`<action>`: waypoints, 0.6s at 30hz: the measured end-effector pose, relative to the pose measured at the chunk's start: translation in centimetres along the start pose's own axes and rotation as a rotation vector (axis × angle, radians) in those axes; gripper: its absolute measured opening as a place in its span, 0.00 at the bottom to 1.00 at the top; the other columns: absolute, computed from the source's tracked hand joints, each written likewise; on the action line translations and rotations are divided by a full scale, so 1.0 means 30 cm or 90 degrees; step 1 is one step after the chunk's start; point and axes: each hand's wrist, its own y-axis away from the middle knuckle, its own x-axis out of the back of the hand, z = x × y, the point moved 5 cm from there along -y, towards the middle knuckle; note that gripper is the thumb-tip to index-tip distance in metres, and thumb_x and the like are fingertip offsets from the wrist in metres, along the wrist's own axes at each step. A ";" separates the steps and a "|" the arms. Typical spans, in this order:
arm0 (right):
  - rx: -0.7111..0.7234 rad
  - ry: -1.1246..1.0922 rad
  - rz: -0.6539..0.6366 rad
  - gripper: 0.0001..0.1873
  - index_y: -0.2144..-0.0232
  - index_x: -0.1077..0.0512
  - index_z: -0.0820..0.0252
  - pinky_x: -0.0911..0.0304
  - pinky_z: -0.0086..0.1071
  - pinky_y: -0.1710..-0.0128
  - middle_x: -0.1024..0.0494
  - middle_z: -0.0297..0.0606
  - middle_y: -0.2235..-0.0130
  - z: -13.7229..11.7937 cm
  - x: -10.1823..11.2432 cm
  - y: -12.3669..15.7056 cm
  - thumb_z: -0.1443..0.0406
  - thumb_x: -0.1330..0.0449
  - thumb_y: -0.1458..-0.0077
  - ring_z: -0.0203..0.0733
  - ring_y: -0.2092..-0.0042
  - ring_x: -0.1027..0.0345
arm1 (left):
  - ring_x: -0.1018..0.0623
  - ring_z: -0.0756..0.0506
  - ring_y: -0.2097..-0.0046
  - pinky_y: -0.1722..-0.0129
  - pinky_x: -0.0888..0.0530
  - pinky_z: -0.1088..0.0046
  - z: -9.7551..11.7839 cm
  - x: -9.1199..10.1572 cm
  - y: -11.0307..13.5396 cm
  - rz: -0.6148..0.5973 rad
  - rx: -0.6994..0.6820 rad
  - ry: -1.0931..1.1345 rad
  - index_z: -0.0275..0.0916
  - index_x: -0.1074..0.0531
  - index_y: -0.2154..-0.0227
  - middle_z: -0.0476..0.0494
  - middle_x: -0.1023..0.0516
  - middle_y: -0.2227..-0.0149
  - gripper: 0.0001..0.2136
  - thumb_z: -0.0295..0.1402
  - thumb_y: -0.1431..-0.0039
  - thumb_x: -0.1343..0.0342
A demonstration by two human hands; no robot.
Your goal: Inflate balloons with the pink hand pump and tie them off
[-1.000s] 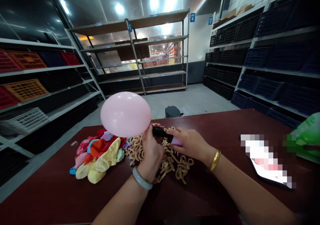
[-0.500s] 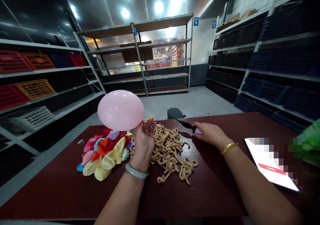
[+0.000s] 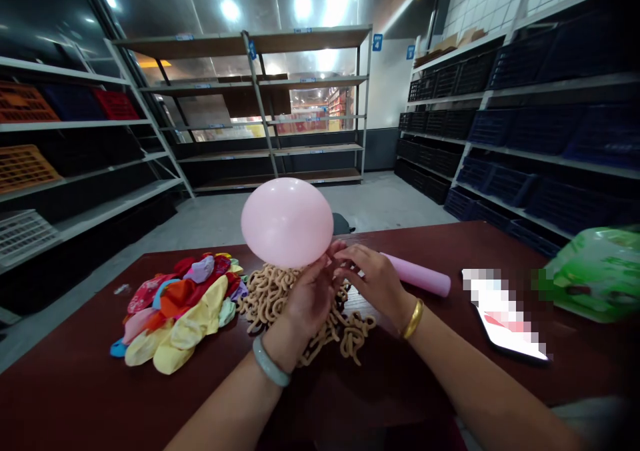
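Observation:
An inflated pink balloon (image 3: 287,220) stands above the dark red table (image 3: 425,377). My left hand (image 3: 310,297) pinches the balloon's neck from below, fingers closed on it. My right hand (image 3: 373,281) meets it at the neck, fingertips pressed to the same spot. Under both hands lies a heap of tan curled pieces (image 3: 273,294). A pink pump (image 3: 417,275) lies on the table just behind my right hand.
A pile of uninflated coloured balloons (image 3: 175,314) lies to the left. A phone (image 3: 505,314) and a green bag (image 3: 597,271) sit at the right. Metal shelves with crates line both sides, and a dark bag (image 3: 343,223) rests on the floor beyond the table.
My right hand has set the pump down on the table and come back to the balloon's neck. The balloon, off the pump, is held by my left hand, now nearer the middle.

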 end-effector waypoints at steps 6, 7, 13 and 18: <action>-0.029 0.084 -0.031 0.07 0.63 0.30 0.58 0.37 0.35 0.60 0.24 0.40 0.61 -0.009 -0.016 0.023 0.62 0.46 0.37 0.43 0.61 0.30 | 0.24 0.47 0.54 0.56 0.29 0.71 -0.060 -0.001 0.015 0.019 0.017 -0.026 0.38 0.24 0.56 0.40 0.24 0.51 0.12 0.30 0.45 0.40; -0.030 0.072 -0.028 0.08 0.63 0.30 0.58 0.37 0.35 0.59 0.23 0.40 0.61 -0.008 -0.011 0.023 0.62 0.47 0.37 0.43 0.60 0.30 | 0.24 0.47 0.55 0.57 0.28 0.71 -0.056 0.001 0.016 0.032 0.020 -0.032 0.38 0.23 0.57 0.40 0.24 0.51 0.12 0.31 0.45 0.40; -0.027 0.050 0.005 0.12 0.60 0.29 0.58 0.36 0.37 0.56 0.23 0.43 0.58 -0.008 -0.002 0.023 0.60 0.50 0.35 0.44 0.57 0.28 | 0.23 0.47 0.64 0.61 0.26 0.69 -0.023 0.014 0.017 0.112 0.028 -0.020 0.35 0.24 0.67 0.43 0.21 0.65 0.07 0.28 0.50 0.36; 0.004 0.053 -0.015 0.11 0.58 0.31 0.59 0.36 0.38 0.54 0.24 0.43 0.58 -0.020 -0.031 0.018 0.62 0.51 0.34 0.44 0.55 0.30 | 0.24 0.50 0.70 0.64 0.25 0.71 -0.022 0.014 0.016 0.157 0.087 0.082 0.36 0.28 0.69 0.47 0.23 0.71 0.05 0.25 0.47 0.38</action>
